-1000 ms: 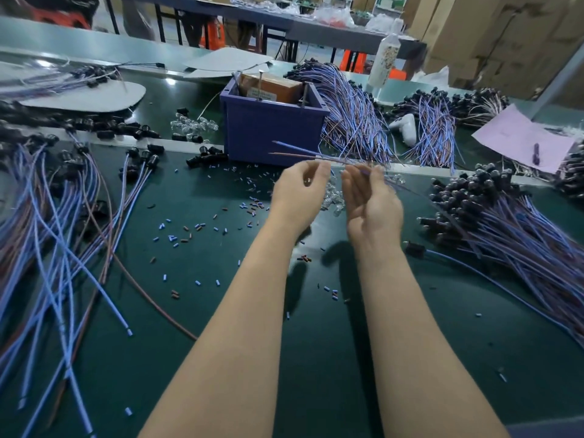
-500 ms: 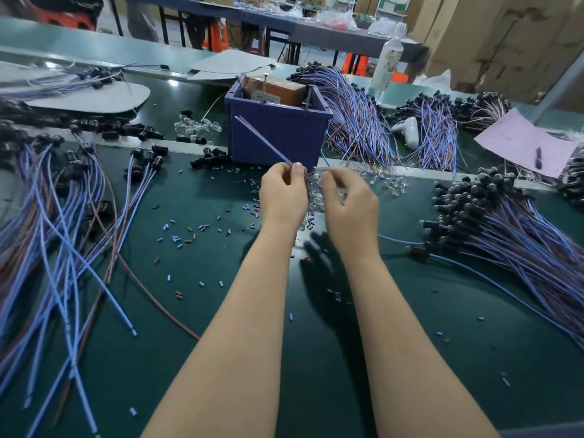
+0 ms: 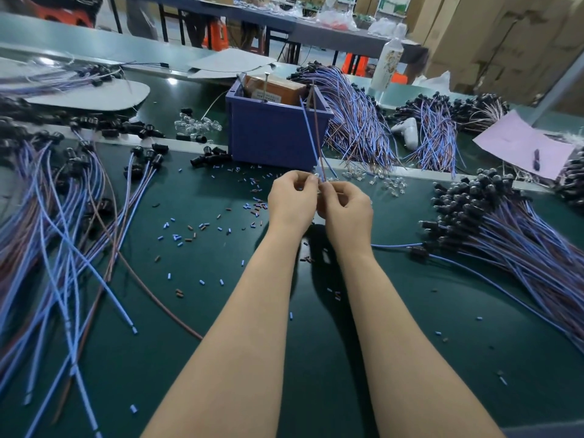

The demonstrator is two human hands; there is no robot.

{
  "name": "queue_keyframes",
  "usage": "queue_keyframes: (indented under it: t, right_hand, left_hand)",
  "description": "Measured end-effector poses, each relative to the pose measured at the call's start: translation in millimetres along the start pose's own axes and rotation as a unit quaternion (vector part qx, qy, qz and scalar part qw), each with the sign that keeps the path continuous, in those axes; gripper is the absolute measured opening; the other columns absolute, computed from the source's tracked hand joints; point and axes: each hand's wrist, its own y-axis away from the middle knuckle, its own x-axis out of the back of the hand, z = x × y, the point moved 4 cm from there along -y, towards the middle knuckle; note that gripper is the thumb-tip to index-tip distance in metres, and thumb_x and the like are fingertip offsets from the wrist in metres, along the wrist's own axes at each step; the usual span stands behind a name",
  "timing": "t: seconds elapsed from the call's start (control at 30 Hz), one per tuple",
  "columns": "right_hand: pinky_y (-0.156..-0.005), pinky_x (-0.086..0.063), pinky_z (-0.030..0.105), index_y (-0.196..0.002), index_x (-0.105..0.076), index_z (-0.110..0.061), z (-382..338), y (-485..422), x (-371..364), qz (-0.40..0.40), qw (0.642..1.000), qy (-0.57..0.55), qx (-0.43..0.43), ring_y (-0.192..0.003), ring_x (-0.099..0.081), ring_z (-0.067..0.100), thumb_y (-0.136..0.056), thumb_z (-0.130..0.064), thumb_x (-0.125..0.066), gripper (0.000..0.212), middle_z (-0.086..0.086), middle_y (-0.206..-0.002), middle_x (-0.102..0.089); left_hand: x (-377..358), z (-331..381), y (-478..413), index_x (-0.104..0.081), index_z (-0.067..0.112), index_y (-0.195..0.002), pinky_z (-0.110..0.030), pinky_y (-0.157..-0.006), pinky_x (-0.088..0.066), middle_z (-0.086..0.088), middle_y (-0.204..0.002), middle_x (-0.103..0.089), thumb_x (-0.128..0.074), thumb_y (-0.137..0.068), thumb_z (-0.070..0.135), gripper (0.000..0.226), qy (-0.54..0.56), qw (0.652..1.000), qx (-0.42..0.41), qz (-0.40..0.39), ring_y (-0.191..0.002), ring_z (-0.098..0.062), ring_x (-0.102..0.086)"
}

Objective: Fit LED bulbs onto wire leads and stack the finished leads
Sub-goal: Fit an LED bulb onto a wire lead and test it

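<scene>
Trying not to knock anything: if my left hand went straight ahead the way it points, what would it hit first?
Likely the purple bin, just beyond your left hand; only loose scraps lie between. Depth is uncertain from one view.

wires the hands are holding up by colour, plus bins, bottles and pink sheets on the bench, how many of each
blue wire: 1
brown wire: 1
bin: 1
bottle: 1
pink sheet: 1
total: 5
</scene>
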Motion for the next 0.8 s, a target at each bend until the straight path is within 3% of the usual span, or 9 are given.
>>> queue_keyframes:
  t: [0.13, 0.3, 0.37, 0.43, 0.53, 0.67, 0.8]
  right_hand:
    - [-0.081, -0.054, 0.049, -0.077, -0.064, -0.020, 2, 1, -4, -0.031, 0.999, -0.010, 0.001, -0.077, -0.067, 0.023, -0.093, -0.019, -0.056, 0.017, 0.004, -0.076, -0.069]
    - [-0.084, -0.052, 0.051, -0.073, -0.060, -0.024, 1, 0, -2, 0.010, 0.999, -0.047, -0.004, -0.074, -0.063, 0.019, -0.094, -0.015, -0.055, 0.023, 0.001, -0.072, -0.066]
    - [-0.085, -0.053, 0.050, -0.082, -0.059, -0.018, 2, -2, 0, 0.036, 0.996, -0.076, -0.020, -0.074, -0.063, 0.020, -0.096, -0.012, -0.051, 0.017, 0.000, -0.069, -0.065]
    - [-0.086, -0.053, 0.049, -0.103, -0.058, -0.012, 3, -1, 0, 0.038, 0.995, -0.084, -0.029, -0.075, -0.064, 0.021, -0.097, -0.011, -0.047, 0.013, -0.001, -0.067, -0.064]
    - [-0.086, -0.053, 0.041, -0.128, -0.051, -0.012, -1, 1, -2, 0.012, 1.000, -0.025, -0.003, -0.074, -0.065, 0.017, -0.097, -0.012, -0.046, 0.032, -0.006, -0.065, -0.063]
    - [-0.082, -0.049, 0.029, -0.130, -0.054, -0.015, -9, 3, -9, -0.031, 0.997, 0.053, 0.042, -0.063, -0.058, 0.007, -0.096, -0.011, -0.047, 0.035, -0.004, -0.068, -0.063]
    - [-0.085, -0.050, 0.035, -0.127, -0.058, -0.016, -12, 5, -12, -0.058, 0.993, 0.093, 0.047, -0.075, -0.058, 0.016, -0.095, -0.012, -0.048, 0.033, 0.006, -0.086, -0.068]
  left_hand:
    - [-2, -1, 1, -0.064, 0.009, -0.093, -0.045, -0.092, -0.051, -0.014, -0.097, -0.068, -0.055, -0.094, 0.016, 0.011, 0.017, 1.000, -0.003, -0.016, -0.097, -0.029, -0.065]
    - [4, -1, -2, -0.062, 0.011, -0.084, -0.034, -0.081, -0.051, -0.007, -0.082, -0.065, -0.053, -0.094, 0.013, 0.013, 0.032, 0.999, -0.018, 0.034, -0.080, -0.021, -0.061]
    - [8, -1, -2, -0.056, 0.016, -0.080, -0.034, -0.080, -0.051, -0.004, -0.081, -0.066, -0.050, -0.096, 0.013, 0.017, 0.058, 0.996, -0.019, 0.065, -0.081, -0.021, -0.064]
    - [12, 0, -2, -0.053, 0.016, -0.081, -0.038, -0.081, -0.054, -0.001, -0.075, -0.066, -0.046, -0.097, 0.012, 0.018, 0.101, 0.991, -0.023, 0.084, -0.078, -0.023, -0.067]
    - [17, 2, -3, -0.055, 0.012, -0.089, -0.033, -0.076, -0.052, 0.005, -0.066, -0.062, -0.045, -0.098, 0.012, 0.013, 0.086, 0.988, -0.046, 0.115, -0.064, -0.014, -0.064]
    - [20, -1, -6, -0.057, 0.010, -0.094, -0.029, -0.075, -0.050, 0.005, -0.066, -0.060, -0.045, -0.098, 0.012, 0.013, 0.085, 0.989, -0.031, 0.117, -0.059, -0.007, -0.059]
    - [20, -5, -9, -0.061, 0.006, -0.101, -0.025, -0.073, -0.051, 0.004, -0.068, -0.061, -0.045, -0.098, 0.012, 0.018, 0.085, 0.992, -0.006, 0.092, -0.057, -0.005, -0.057]
